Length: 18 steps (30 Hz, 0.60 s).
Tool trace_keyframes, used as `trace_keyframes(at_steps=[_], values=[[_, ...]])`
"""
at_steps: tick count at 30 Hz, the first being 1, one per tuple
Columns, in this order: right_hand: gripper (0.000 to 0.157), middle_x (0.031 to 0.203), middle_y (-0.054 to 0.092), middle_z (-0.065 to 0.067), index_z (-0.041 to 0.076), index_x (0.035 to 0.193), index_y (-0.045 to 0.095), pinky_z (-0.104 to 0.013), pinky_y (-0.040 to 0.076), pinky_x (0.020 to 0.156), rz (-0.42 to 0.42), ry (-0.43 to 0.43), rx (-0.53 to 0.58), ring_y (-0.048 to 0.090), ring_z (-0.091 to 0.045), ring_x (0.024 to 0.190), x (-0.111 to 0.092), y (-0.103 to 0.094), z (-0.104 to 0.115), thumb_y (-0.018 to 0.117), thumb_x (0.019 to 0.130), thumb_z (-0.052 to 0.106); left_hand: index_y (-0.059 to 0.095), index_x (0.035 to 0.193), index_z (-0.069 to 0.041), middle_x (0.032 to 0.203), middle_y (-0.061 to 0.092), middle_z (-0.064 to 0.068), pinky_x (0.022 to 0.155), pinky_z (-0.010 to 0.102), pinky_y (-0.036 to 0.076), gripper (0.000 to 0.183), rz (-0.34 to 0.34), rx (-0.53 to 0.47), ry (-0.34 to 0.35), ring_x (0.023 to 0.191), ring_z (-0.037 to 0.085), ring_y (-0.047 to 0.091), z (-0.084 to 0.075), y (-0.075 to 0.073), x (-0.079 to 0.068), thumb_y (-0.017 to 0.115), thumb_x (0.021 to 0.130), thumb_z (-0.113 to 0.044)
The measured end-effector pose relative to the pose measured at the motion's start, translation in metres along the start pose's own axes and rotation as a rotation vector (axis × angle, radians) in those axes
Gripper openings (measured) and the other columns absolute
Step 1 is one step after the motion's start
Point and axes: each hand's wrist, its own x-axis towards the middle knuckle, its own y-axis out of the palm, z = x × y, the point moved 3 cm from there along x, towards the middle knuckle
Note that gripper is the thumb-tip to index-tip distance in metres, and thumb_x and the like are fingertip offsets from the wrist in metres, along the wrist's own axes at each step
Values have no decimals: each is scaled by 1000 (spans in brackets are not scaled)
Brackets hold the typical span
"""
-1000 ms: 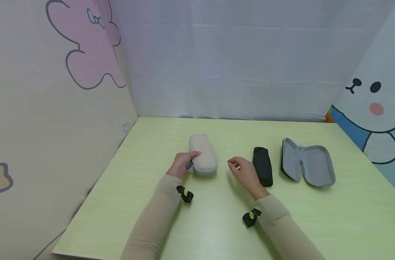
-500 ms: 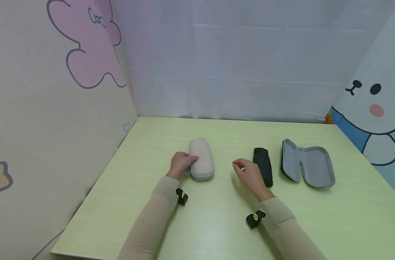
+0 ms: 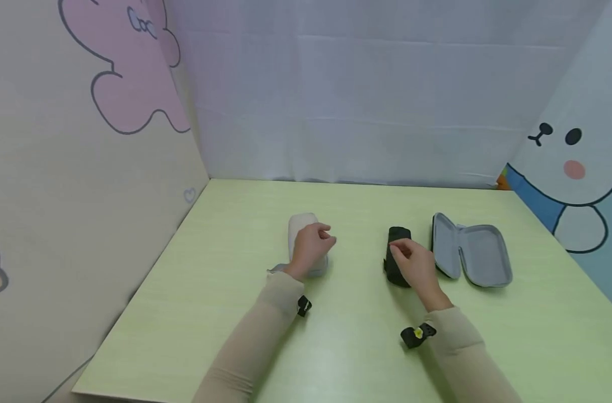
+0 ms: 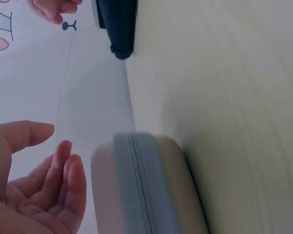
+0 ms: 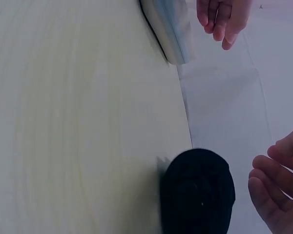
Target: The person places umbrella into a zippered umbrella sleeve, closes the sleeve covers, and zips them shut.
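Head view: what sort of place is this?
Probably an indoor corner set up for recording: a pale table, a plain sheet hung behind it, and a pink cartoon on the wall.

Table (image 3: 185, 296), qty 1: lt. yellow-green top, faint wood grain, straight edges. On it, L to R, 3 pcs:

1. Beige case (image 3: 299, 225), elongated, rounded ends, closed; grey zip band round side; partly hid. in head view. Sm. grey tab (image 3: 278, 268) out at L, nr. end.
2. Black pouch (image 3: 396, 273), elongated, rounded, soft-looking; lying lengthwise, well apart fr. no. 1; partly hid.
3. Open case (image 3: 482, 257), grey inside, dk. outside at L edge; 2 halves joined at ctr., L half tilted up; nr. no. 2.
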Motion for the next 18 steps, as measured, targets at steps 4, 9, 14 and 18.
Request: trace_keyframes(at_steps=[4, 9, 14, 18], values=[[17, 86, 66, -14, -2, 99, 67, -28, 45, 61, -71, 31, -25, 59, -22, 74, 0, -16, -10, 59, 91, 12, 68, 106, -5, 84, 67, -1, 63, 24, 48, 27, 63, -56, 55, 75, 12, 61, -17, 23, -3, 66, 84, -19], [20, 86, 65, -16, -1, 100, 68, -17, 39, 58, -159, 123, -35, 51, -3, 69, -2, -41, -22, 58, 91, 14, 71, 101, -8, 86, 67, -2, 63, 23, 47, 24, 106, -84, 7, 75, 10, 60, -32, 53, -4, 68, 85, -26], [23, 91, 64, -17, -2, 104, 67, -15, 38, 58, -241, 227, -48, 43, 9, 66, -6, -63, -36, 57, 92, 15, 71, 100, -9, 86, 67, -3, 64, 24, 47, 25, 105, -97, -76, 75, 10, 60, -43, 77, -2, 70, 83, -28], [29, 96, 63, -17, -3, 110, 64, -18, 37, 61, -289, 316, -82, 39, 11, 66, -8, -81, -48, 53, 92, 17, 70, 103, -7, 87, 67, -3, 66, 24, 48, 32, 105, -87, -125, 76, 10, 61, -50, 92, -1, 71, 82, -31]])
